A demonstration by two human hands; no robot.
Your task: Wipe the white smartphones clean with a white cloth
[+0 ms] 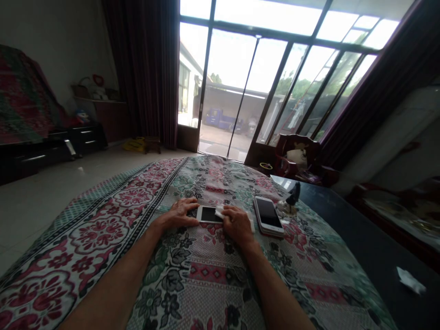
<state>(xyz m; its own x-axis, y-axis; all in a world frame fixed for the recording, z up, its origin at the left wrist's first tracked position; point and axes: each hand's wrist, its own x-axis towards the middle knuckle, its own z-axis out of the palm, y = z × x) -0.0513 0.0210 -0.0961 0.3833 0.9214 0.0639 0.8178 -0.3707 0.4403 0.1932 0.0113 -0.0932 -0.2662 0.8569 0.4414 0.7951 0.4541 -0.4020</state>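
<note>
- We see the left hand (178,214) and the right hand (238,224) on either side of a white-framed smartphone (209,214), which lies flat and dark-screened on a floral bedspread (206,275).
- Note the phone's long axis, running crosswise from hand to hand; both hands are about equally near it.
- The left fingers (189,215) press against the phone's left end, steadying it.
- The right fingers (228,211) are pressed together over a white wipe (219,211), pinching it against the screen's right part.
- Just right of the right hand, we find a second smartphone (268,216), rose-framed, its long axis pointing roughly away from us.
- Beyond it stands a small dark ornament (293,196).
- At far right, a crumpled white tissue (409,279) lies on a dark table (364,238).
</note>
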